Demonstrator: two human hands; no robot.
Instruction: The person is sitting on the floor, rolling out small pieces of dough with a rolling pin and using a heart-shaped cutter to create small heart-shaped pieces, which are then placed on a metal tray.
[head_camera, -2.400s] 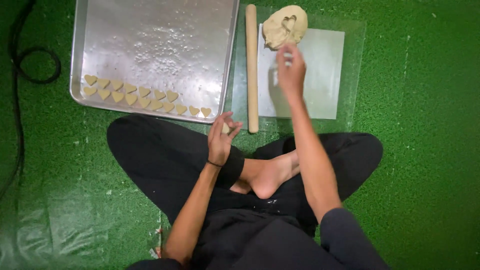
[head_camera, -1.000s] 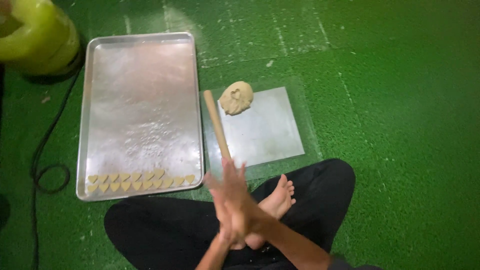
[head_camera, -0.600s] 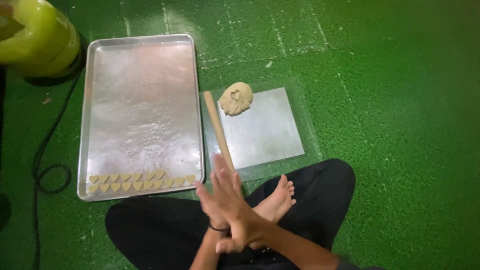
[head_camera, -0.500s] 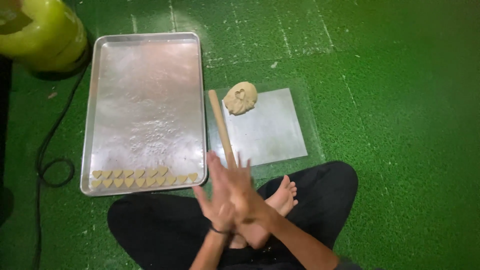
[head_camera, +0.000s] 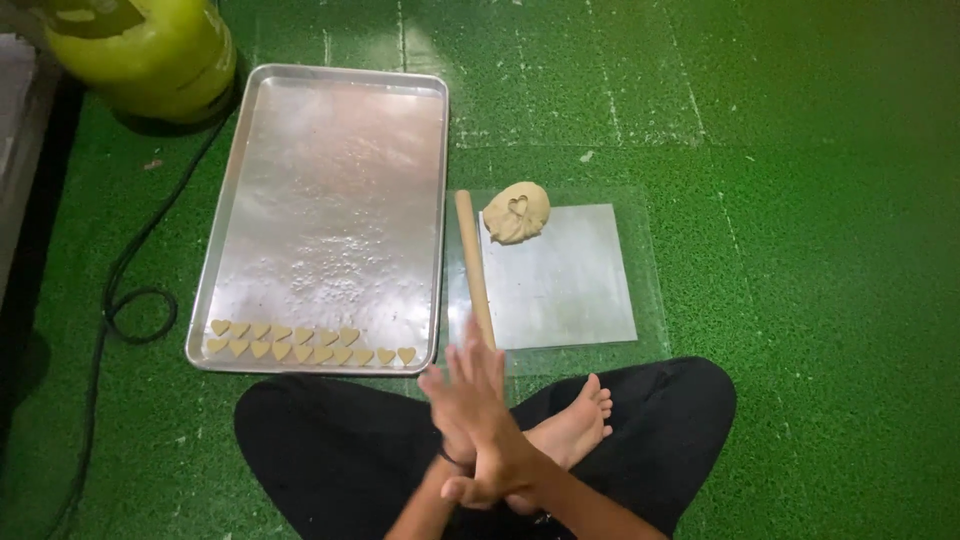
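Seated cross-legged on a floor (head_camera: 820, 200) of green, grainy artificial turf, in black trousers, one bare foot (head_camera: 570, 435) tucked between the knees. Left hand (head_camera: 455, 405) and right hand (head_camera: 495, 445) pressed palm to palm above the lap, fingers straight and slightly fanned, motion-blurred at the tips; nothing pinched or held between them.

Just beyond the fingertips, a slim wooden rolling pin (head_camera: 474, 268), smooth and cylindrical, lying along the left edge of a clear plastic sheet (head_camera: 650, 300). On that sheet, a flat, pale grey rectangular board (head_camera: 560, 290), matte. At the board's far left corner, a rounded lump of tan dough (head_camera: 517, 212), soft and uneven, with a heart-shaped metal cutter pressed into its top.

Left of the rolling pin, a large rectangular metal tray (head_camera: 330, 180) with a raised rim, dull silver and dusted with flour. Along its near edge, two short rows of small heart-shaped dough pieces (head_camera: 300, 345), touching or nearly so.

At the far left corner, a yellow-green gas cylinder (head_camera: 140, 50), glossy, with a black hose (head_camera: 130, 300) looping over the turf.
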